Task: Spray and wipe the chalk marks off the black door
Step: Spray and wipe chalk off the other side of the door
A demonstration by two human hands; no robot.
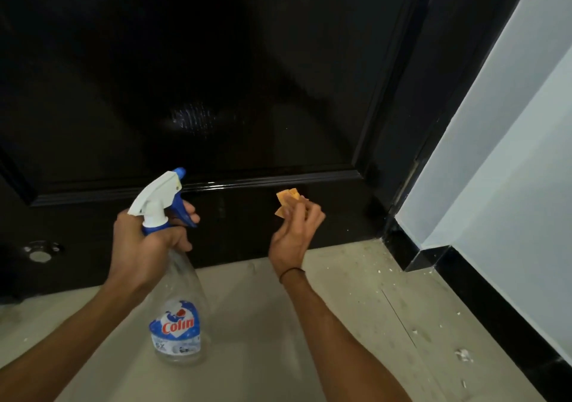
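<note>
The glossy black door fills the upper view, with a wet streaky patch on its lower panel. My left hand grips the neck of a clear spray bottle with a white and blue trigger head, nozzle aimed at the door and a finger on the trigger. My right hand holds a small crumpled orange cloth close to the door's bottom rail; I cannot tell whether it touches. No clear chalk marks show on the dark surface.
The black door frame stands at the right, beside a pale wall with a black skirting. The beige tiled floor carries white specks and debris. A round hole with light marks sits low on the door at the left.
</note>
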